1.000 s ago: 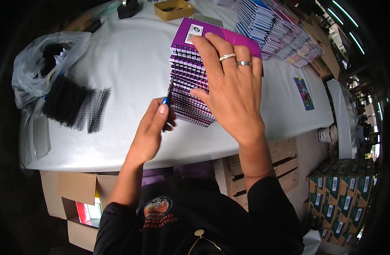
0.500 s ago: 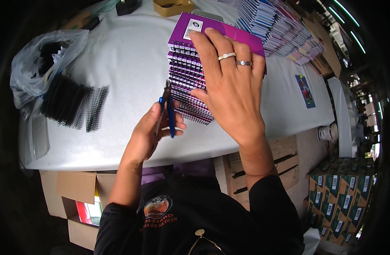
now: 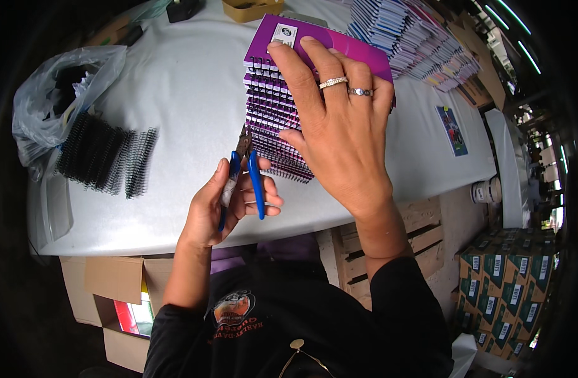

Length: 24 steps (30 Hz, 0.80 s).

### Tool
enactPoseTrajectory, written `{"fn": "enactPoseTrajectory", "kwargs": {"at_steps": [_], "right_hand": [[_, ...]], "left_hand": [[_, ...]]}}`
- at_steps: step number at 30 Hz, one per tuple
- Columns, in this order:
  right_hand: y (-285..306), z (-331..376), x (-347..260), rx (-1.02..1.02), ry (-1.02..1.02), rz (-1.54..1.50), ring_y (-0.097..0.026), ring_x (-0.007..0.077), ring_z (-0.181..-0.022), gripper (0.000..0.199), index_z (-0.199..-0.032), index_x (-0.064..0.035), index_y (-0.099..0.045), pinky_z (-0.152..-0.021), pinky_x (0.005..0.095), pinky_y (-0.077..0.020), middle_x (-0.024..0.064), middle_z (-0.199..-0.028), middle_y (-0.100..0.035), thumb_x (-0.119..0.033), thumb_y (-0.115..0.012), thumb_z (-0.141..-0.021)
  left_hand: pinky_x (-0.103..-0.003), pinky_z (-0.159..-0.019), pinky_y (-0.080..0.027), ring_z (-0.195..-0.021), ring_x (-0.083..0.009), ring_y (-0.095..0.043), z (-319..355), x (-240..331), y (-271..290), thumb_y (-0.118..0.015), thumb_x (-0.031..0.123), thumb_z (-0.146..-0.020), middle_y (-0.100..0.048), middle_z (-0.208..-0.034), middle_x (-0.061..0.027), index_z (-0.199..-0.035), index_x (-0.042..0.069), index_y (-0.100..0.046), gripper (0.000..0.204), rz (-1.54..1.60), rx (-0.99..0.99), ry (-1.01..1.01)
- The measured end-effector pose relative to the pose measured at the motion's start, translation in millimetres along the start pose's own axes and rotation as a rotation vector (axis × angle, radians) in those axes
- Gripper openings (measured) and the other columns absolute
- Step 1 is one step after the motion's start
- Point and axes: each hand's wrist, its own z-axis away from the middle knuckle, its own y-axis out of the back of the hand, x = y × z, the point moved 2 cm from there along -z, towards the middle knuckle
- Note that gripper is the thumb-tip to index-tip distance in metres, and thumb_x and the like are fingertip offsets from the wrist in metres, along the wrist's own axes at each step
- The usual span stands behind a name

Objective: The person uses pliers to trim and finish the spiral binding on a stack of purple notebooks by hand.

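A tall stack of spiral notebooks (image 3: 263,101) stands on the table, its black wire bindings facing left and a purple cover on top. My right hand (image 3: 349,135) lies across that cover, fingers spread, with the thumb against the bound side. Two rings show on its fingers. In my left hand (image 3: 207,205) is a pair of blue-handled wire cutters (image 3: 257,189), its handles apart. The dark jaws point up at the lower left edge of the bindings; whether they touch a wire is too small to tell.
Loose black spiral coils (image 3: 100,154) lie at the left beside a clear plastic bag (image 3: 40,104). At the back stand a yellow tray (image 3: 251,11) and more notebook stacks (image 3: 408,44). A small printed card (image 3: 451,130) lies to the right. Below the table edge sits an open cardboard box (image 3: 112,277).
The cutters have opened wider and my left hand has shifted slightly down, with its fingers looser. My right hand and the stack have moved a little to the left in view.
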Motion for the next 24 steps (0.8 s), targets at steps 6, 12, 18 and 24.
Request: {"fn": "enactPoseTrajectory", "kwargs": {"at_steps": [6,12,18,24], "right_hand": [[5,-2,1,-0.002,-0.043,-0.015,-0.048,0.0266,-0.104,0.056,-0.127,-0.0144,-0.049,-0.082,0.0394,-0.0352,0.0116,-0.122,-0.049,-0.015,-0.062,-0.072],[10,2,5,-0.036,-0.034,0.125,-0.048,0.0285,-0.108,0.050,-0.129,-0.0137,-0.044,-0.087,0.0401,-0.0356,0.0156,-0.122,-0.050,-0.024,-0.054,-0.081],[8,-4,-4,-0.041,-0.016,0.144,-0.048,0.0270,-0.103,0.056,-0.132,-0.0213,-0.043,-0.082,0.0384,-0.0359,0.0126,-0.118,-0.050,-0.019,-0.055,-0.078],[5,-1,-6,-0.062,-0.067,-0.012,-0.048,0.0261,-0.106,0.083,-0.134,-0.0242,-0.042,-0.083,0.0420,-0.0333,0.0104,-0.121,-0.049,-0.016,-0.074,-0.058]], "left_hand": [[-0.034,-0.055,-0.048,-0.060,-0.0186,-0.050,-3,5,-4,-0.027,0.050,-0.096,-0.050,-0.076,-0.0076,-0.113,0.002,-0.047,0.054,0.010,0.121,0.033],[-0.027,-0.062,-0.041,-0.067,-0.0166,-0.053,-16,-10,-18,-0.030,0.036,-0.099,-0.053,-0.076,-0.0074,-0.114,-0.002,-0.045,0.043,-1.395,0.557,-0.493],[-0.036,-0.068,-0.048,-0.074,-0.0227,-0.054,-3,-8,4,-0.030,0.051,-0.095,-0.053,-0.086,-0.0126,-0.119,0.001,-0.043,0.058,-0.076,0.057,-0.051],[-0.051,-0.086,-0.046,-0.099,-0.0364,-0.058,-1,-12,7,-0.024,0.051,-0.095,-0.056,-0.103,-0.0200,-0.127,0.000,-0.039,0.062,0.312,-0.175,0.018]]}}
